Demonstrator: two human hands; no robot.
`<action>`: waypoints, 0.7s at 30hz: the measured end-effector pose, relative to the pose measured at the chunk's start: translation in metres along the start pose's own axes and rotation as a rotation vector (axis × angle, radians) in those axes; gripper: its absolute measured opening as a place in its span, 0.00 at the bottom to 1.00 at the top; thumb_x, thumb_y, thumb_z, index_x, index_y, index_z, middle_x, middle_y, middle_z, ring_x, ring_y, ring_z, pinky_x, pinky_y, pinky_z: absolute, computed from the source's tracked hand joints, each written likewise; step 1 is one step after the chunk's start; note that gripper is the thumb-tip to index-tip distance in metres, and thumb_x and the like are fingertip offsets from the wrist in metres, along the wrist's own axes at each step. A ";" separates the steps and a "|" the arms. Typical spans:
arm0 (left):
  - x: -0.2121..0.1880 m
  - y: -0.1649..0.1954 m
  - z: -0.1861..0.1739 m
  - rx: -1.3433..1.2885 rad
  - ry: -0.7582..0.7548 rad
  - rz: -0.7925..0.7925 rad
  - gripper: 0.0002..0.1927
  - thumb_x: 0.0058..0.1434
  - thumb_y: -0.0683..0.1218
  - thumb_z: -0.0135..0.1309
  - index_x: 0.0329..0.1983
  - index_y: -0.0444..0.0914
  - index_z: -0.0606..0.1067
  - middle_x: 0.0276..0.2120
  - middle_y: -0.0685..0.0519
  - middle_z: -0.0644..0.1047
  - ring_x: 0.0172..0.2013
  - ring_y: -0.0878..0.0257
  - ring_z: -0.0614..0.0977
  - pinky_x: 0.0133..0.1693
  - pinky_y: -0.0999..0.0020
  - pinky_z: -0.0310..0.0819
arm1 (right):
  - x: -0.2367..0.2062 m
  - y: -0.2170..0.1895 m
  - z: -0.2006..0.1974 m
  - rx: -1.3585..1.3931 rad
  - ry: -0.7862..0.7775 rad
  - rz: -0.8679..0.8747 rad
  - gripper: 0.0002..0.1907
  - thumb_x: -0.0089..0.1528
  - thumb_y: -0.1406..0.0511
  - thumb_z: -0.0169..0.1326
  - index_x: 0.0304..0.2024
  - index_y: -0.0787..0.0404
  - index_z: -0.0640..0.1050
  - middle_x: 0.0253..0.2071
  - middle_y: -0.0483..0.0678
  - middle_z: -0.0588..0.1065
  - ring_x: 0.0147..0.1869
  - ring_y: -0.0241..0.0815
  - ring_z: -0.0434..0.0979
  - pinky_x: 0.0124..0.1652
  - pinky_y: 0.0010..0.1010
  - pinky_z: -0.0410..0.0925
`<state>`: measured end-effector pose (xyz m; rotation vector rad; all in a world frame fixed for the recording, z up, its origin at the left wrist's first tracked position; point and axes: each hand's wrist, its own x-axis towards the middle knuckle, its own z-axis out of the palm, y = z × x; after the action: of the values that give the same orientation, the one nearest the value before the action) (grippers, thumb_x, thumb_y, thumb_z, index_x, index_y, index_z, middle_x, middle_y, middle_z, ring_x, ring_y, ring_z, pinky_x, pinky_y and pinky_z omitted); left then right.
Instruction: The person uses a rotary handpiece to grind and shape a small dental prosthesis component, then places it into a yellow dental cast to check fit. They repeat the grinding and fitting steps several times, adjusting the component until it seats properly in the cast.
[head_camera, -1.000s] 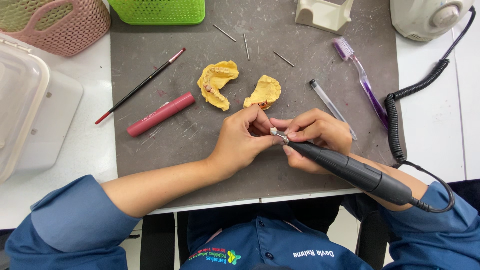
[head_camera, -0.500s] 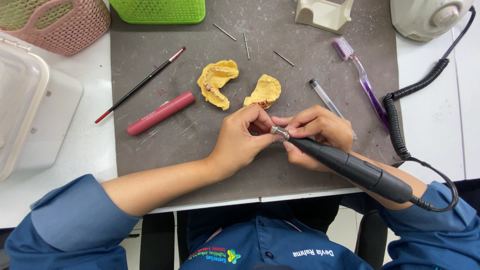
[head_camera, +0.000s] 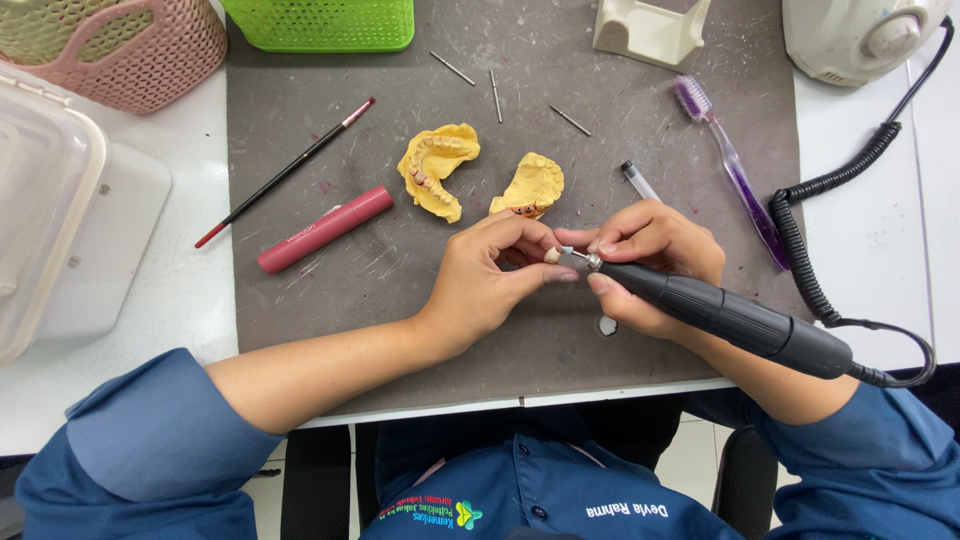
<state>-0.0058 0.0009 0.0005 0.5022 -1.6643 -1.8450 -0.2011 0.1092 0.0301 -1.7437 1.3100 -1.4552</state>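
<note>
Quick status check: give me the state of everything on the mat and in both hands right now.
Left hand: pinching a small piece at the bur tip.
Right hand: gripping the black rotary handpiece.
Two yellow dental casts: lying apart, untouched.
Purple toothbrush: lying flat.
Pink tube: capped, lying flat.
Thin brush: lying flat.

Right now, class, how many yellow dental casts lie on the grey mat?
2. One yellow cast lies mid-mat beside the pink tube; the other cast lies just right of it, above the left hand. None seems hidden.
</note>
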 end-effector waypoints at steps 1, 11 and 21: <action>0.000 0.001 0.000 0.005 -0.004 -0.004 0.09 0.60 0.40 0.65 0.41 0.34 0.78 0.38 0.54 0.78 0.39 0.70 0.82 0.43 0.74 0.79 | -0.001 0.001 -0.001 0.003 0.004 -0.009 0.12 0.60 0.74 0.61 0.42 0.66 0.71 0.45 0.54 0.73 0.55 0.53 0.84 0.56 0.42 0.79; -0.001 0.006 -0.003 0.065 -0.020 -0.025 0.11 0.61 0.43 0.65 0.46 0.34 0.81 0.39 0.54 0.78 0.38 0.70 0.80 0.42 0.74 0.76 | 0.001 0.004 -0.004 -0.008 0.015 -0.033 0.11 0.61 0.74 0.59 0.42 0.67 0.70 0.45 0.54 0.72 0.51 0.48 0.84 0.56 0.43 0.80; -0.001 0.005 -0.002 0.047 -0.003 -0.018 0.11 0.61 0.43 0.65 0.43 0.32 0.81 0.40 0.52 0.79 0.40 0.67 0.84 0.45 0.73 0.81 | 0.002 0.001 -0.002 -0.044 -0.005 -0.031 0.11 0.59 0.74 0.61 0.39 0.67 0.71 0.43 0.54 0.74 0.53 0.52 0.84 0.53 0.38 0.80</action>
<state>-0.0031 0.0001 0.0051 0.5356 -1.7143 -1.8239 -0.2036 0.1071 0.0311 -1.8019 1.3269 -1.4485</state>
